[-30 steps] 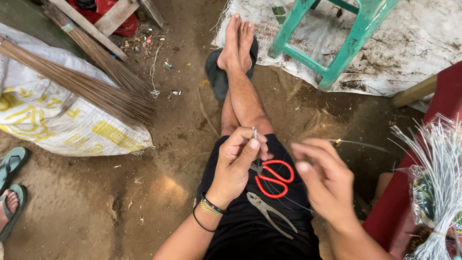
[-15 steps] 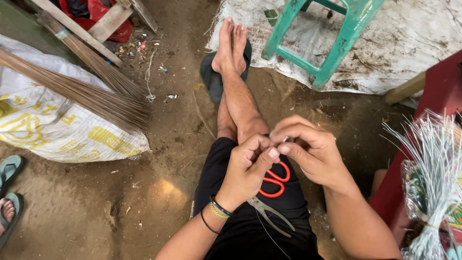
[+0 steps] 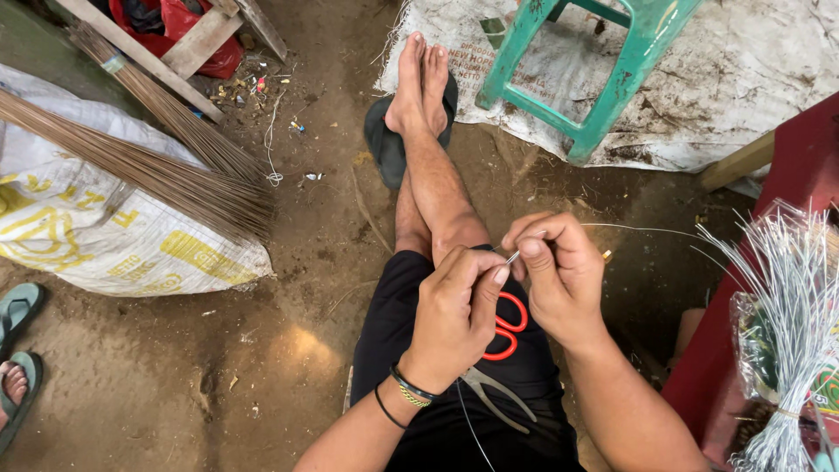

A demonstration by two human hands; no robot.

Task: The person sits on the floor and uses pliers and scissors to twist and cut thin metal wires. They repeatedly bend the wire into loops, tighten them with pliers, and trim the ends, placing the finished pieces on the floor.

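While both hands pinch a thin wire (image 3: 514,256) above the knee, the left hand (image 3: 454,315) has its grip closed on one end and the right hand (image 3: 559,271) closed beside it; a long strand trails off, so work looks unfinished. Under the hands lie red scissors (image 3: 505,325) and pliers (image 3: 494,398); beyond them, a wire bundle (image 3: 786,332), nothing blocking.
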